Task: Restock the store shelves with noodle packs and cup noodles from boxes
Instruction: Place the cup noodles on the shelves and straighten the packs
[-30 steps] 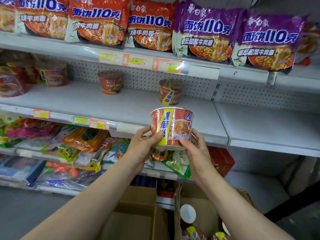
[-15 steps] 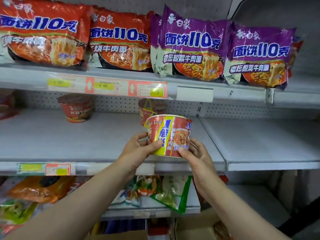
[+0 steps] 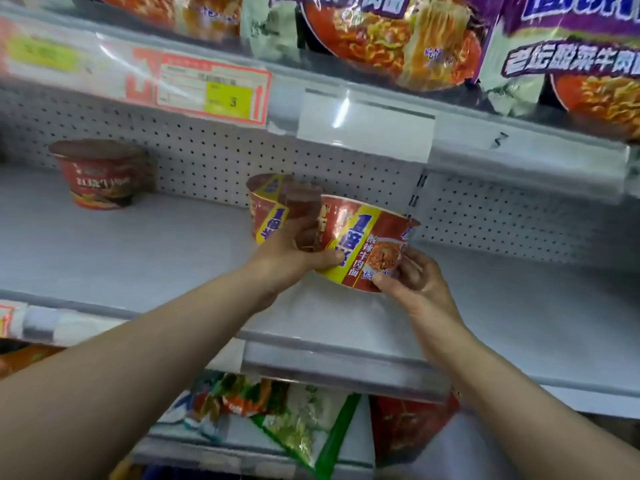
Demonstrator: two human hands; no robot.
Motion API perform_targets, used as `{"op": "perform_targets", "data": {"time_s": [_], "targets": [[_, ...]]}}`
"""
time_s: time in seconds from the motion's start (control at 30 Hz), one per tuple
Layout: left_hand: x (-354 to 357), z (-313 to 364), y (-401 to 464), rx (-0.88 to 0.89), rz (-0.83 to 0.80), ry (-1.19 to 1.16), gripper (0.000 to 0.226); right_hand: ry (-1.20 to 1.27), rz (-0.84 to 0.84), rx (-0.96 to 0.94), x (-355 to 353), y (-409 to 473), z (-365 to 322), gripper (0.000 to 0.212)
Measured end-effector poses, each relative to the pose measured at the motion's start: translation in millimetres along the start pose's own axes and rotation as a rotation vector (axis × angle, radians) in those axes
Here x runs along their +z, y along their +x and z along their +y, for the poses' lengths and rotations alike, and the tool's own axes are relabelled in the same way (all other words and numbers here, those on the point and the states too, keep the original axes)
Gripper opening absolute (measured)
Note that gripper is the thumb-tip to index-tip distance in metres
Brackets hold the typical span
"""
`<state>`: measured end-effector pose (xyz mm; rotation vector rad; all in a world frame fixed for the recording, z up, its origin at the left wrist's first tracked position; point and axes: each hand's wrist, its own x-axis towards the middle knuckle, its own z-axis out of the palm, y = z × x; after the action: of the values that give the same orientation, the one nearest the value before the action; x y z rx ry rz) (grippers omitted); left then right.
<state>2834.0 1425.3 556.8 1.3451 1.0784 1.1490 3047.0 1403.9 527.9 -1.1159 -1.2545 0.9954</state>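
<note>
I hold a red and yellow cup noodle bowl (image 3: 367, 244) between both hands, tilted, just above the middle shelf (image 3: 156, 258). My left hand (image 3: 291, 258) grips its left side with the thumb on the front. My right hand (image 3: 412, 282) pinches its lower right edge. A matching bowl (image 3: 266, 209) stands right behind it at the back of the shelf. A dark red bowl (image 3: 100, 174) stands farther left by the pegboard.
Noodle packs, red (image 3: 391, 39) and purple (image 3: 575, 64), fill the shelf above, with a price tag strip (image 3: 211, 88) on its edge. Bagged snacks (image 3: 298, 417) lie on the shelf below. The right section of the middle shelf (image 3: 536, 306) is bare.
Both hands have carried the bowl up and forward, from in front of the shelf edge to over the shelf, close to the matching bowl. The view has moved closer.
</note>
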Motion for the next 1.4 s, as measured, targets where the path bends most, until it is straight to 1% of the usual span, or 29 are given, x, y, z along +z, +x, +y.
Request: {"op": "perform_targets", "data": {"time_s": [0.1,0.17,0.23,0.43,0.63,0.7,0.77,0.93,1.1,1.27,1.4], "targets": [[14,-10,16,0.012,0.024,0.033,0.059,-0.031,-0.016,0.003,-16,20,13,0.090],[22,-15,26,0.012,0.029,0.051,0.052,-0.065,-0.038,-0.009,-25,33,19,0.093],[27,-19,36,0.000,0.039,0.073,0.051,-0.096,-0.059,-0.027,-32,47,24,0.090],[42,-32,62,0.006,0.144,0.095,0.049,-0.179,-0.100,-0.088,-38,90,38,0.080],[53,-44,82,-0.037,0.209,0.091,0.054,-0.173,-0.111,-0.087,-35,113,54,0.075],[55,-48,90,-0.060,0.242,0.099,0.059,-0.169,-0.109,-0.092,-35,120,61,0.074],[56,-52,98,-0.078,0.275,0.114,0.064,-0.179,-0.100,-0.097,-33,128,66,0.077],[55,-59,113,-0.099,0.334,0.170,0.064,-0.203,-0.099,-0.089,-26,146,77,0.086],[60,-61,113,-0.105,0.385,0.194,0.069,-0.208,-0.073,-0.071,-19,148,80,0.084],[66,-59,108,-0.135,0.395,0.153,0.061,-0.220,-0.058,-0.038,-17,143,73,0.081],[69,-58,96,-0.143,0.434,0.103,0.041,-0.302,0.015,0.007,-26,125,57,0.080]]}}
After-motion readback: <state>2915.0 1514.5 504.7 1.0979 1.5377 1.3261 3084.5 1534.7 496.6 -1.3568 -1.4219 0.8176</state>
